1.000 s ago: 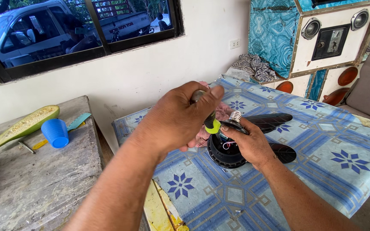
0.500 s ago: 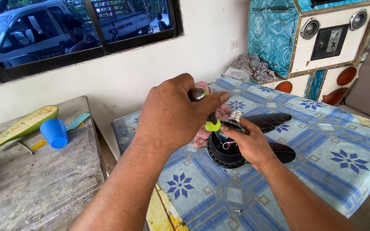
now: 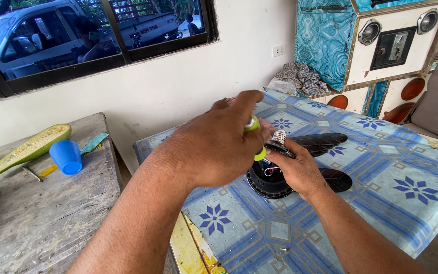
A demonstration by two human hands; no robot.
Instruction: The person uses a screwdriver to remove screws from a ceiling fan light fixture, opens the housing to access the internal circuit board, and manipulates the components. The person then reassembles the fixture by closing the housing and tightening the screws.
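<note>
Black lamp housing (image 3: 269,183), red wire (image 3: 270,170) inside

L hand (image 3: 214,144) fisted, fingers curled tight (knuckles up); R hand (image 3: 295,170) clamped below.

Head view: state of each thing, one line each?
left hand: closed around yellow-green tool handle
right hand: gripping black round unit
black round unit: on patterned tablecloth, wires exposed
metal screw base: uncovered, above right hand
blue cup: upside down on grey table
</note>
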